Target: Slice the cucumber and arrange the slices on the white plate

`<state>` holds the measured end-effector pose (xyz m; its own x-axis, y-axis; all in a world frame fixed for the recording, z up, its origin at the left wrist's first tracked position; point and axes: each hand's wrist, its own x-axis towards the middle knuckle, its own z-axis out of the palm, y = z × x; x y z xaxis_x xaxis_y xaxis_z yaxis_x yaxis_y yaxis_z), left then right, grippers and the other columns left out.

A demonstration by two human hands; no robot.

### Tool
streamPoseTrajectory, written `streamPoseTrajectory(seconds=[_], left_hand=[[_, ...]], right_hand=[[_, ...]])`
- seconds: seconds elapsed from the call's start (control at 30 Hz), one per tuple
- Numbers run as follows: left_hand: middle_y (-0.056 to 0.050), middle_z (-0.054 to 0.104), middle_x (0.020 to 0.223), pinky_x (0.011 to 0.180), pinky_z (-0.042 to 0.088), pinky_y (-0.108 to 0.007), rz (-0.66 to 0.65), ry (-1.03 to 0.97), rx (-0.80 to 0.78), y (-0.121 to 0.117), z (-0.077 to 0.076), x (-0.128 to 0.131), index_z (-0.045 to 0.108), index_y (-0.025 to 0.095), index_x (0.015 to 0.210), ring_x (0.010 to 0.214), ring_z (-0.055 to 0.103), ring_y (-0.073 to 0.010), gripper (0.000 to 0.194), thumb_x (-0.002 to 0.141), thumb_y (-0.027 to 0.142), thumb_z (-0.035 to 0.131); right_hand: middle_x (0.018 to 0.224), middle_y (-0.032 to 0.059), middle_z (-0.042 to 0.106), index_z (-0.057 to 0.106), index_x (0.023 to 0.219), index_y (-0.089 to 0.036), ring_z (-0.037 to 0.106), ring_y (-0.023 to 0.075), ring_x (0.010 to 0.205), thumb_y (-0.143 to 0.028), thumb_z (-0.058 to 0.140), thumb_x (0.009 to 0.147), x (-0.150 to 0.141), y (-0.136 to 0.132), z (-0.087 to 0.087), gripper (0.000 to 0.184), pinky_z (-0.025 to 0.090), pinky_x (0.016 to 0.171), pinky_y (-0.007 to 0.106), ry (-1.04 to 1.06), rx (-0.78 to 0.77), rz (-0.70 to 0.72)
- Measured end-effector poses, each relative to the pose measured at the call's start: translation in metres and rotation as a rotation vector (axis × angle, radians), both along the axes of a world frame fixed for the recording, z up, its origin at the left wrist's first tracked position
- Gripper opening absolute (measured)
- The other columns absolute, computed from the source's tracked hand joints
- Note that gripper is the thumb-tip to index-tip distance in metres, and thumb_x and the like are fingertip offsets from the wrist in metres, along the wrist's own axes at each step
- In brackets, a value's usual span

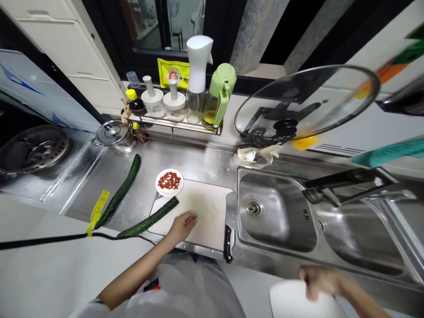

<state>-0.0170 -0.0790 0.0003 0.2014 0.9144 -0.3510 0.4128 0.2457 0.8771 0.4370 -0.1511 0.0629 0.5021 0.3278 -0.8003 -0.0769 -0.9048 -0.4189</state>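
Under a dark-framed window, a metal counter (205,154) is stretched across the kitchen, with a double sink (294,221) set into its right side. Beside the sink a pale cutting board (212,216) is laid flat, and a lidded pot (124,143) is placed at the back left. By the right hand (319,280) a white dish (291,304) is gripped at its rim, low in front of the sink. Left of the board, a whole cucumber (122,194) is laid on the counter; a second, cut cucumber (152,221) is rested partly on the board's left side. Along the board's right edge a knife (232,216) is set, its black handle turned toward the person. Near the cut cucumber the left hand (183,226) is held over the board, fingers curled; whether its grip is fully closed cannot be told. At the board's back left corner a small plate (159,187) is placed, and small red pieces (169,180) are spread on it
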Motion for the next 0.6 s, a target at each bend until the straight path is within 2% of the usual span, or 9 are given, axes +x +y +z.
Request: streamPoseTrajectory(seconds=[0.03, 0.1, 0.2, 0.27, 0.33, 0.4, 0.5, 0.6], left_hand=[[-0.001, 0.061, 0.07, 0.059, 0.039, -0.022, 0.013, 0.002, -0.006, 0.0, -0.001, -0.001, 0.067, 0.017, 0.092, 0.065, 0.053, -0.0121, 0.031, 0.08, 0.043, 0.053], [-0.001, 0.061, 0.07, 0.059, 0.04, -0.022, 0.039, -0.002, -0.024, 0.0, 0.0, -0.003, 0.067, 0.017, 0.092, 0.065, 0.053, -0.0123, 0.032, 0.08, 0.043, 0.053], [-0.002, 0.062, 0.071, 0.06, 0.04, -0.022, 0.083, -0.014, -0.058, 0.0, 0.003, -0.002, 0.067, 0.017, 0.093, 0.065, 0.054, -0.0124, 0.033, 0.08, 0.043, 0.054], [-0.002, 0.062, 0.071, 0.06, 0.04, -0.022, 0.115, -0.019, -0.073, 0.002, 0.005, 0.0, 0.067, 0.016, 0.093, 0.065, 0.054, -0.0126, 0.033, 0.079, 0.044, 0.054], [-0.002, 0.063, 0.072, 0.061, 0.04, -0.022, 0.152, -0.023, -0.081, 0.004, 0.006, 0.002, 0.067, 0.016, 0.092, 0.066, 0.054, -0.0127, 0.033, 0.079, 0.045, 0.055], [-0.002, 0.062, 0.072, 0.06, 0.04, -0.022, 0.189, -0.025, -0.09, 0.006, 0.007, 0.004, 0.067, 0.017, 0.091, 0.066, 0.053, -0.0126, 0.034, 0.078, 0.046, 0.056], [-0.002, 0.061, 0.071, 0.06, 0.04, -0.022, 0.233, -0.038, -0.1, 0.009, 0.005, 0.007, 0.067, 0.017, 0.09, 0.065, 0.053, -0.0124, 0.036, 0.076, 0.049, 0.057], [-0.002, 0.061, 0.071, 0.06, 0.04, -0.022, 0.262, -0.052, -0.103, 0.011, 0.001, 0.008, 0.066, 0.016, 0.089, 0.065, 0.052, -0.0121, 0.036, 0.076, 0.049, 0.058]], right_hand=[[0.055, 0.0049, 0.059, 0.062, 0.057, -0.02, 0.048, 0.0103, 0.03, -0.027, 0.069, 0.068, 0.003, 0.028, -0.002, 0.016, 0.034, 0.032, 0.019, 0.096, -0.068, -0.022], [0.058, 0.0127, 0.064, 0.064, 0.059, -0.015, 0.055, 0.0139, 0.035, -0.009, 0.066, 0.063, 0.003, 0.084, -0.004, 0.008, 0.041, 0.037, 0.022, 0.3, -0.151, 0.034], [0.065, 0.0218, 0.067, 0.067, 0.07, -0.005, 0.063, 0.02, 0.046, 0.005, 0.06, 0.064, -0.017, 0.156, -0.01, 0.014, 0.047, 0.045, 0.026, 0.419, -0.004, 0.168], [0.073, 0.0198, 0.069, 0.068, 0.079, -0.006, 0.066, 0.0202, 0.054, 0.005, 0.061, 0.066, -0.04, 0.19, -0.023, 0.018, 0.051, 0.051, 0.027, 0.46, 0.083, 0.178], [0.073, 0.0144, 0.071, 0.067, 0.084, -0.009, 0.066, 0.0184, 0.054, 0.002, 0.065, 0.068, -0.067, 0.215, -0.041, 0.02, 0.053, 0.053, 0.027, 0.479, 0.165, 0.154], [0.07, 0.0103, 0.07, 0.065, 0.086, -0.009, 0.064, 0.0172, 0.053, 0.002, 0.067, 0.067, -0.093, 0.233, -0.061, 0.022, 0.055, 0.053, 0.027, 0.504, 0.289, 0.03], [0.066, 0.003, 0.069, 0.062, 0.087, -0.013, 0.062, 0.0135, 0.05, -0.003, 0.069, 0.069, -0.128, 0.252, -0.089, 0.021, 0.056, 0.052, 0.025, 0.495, 0.346, -0.044], [0.072, -0.0008, 0.07, 0.057, 0.095, -0.018, 0.064, 0.0126, 0.053, -0.008, 0.07, 0.072, -0.153, 0.263, -0.108, 0.029, 0.058, 0.056, 0.029, 0.488, 0.406, -0.134]])
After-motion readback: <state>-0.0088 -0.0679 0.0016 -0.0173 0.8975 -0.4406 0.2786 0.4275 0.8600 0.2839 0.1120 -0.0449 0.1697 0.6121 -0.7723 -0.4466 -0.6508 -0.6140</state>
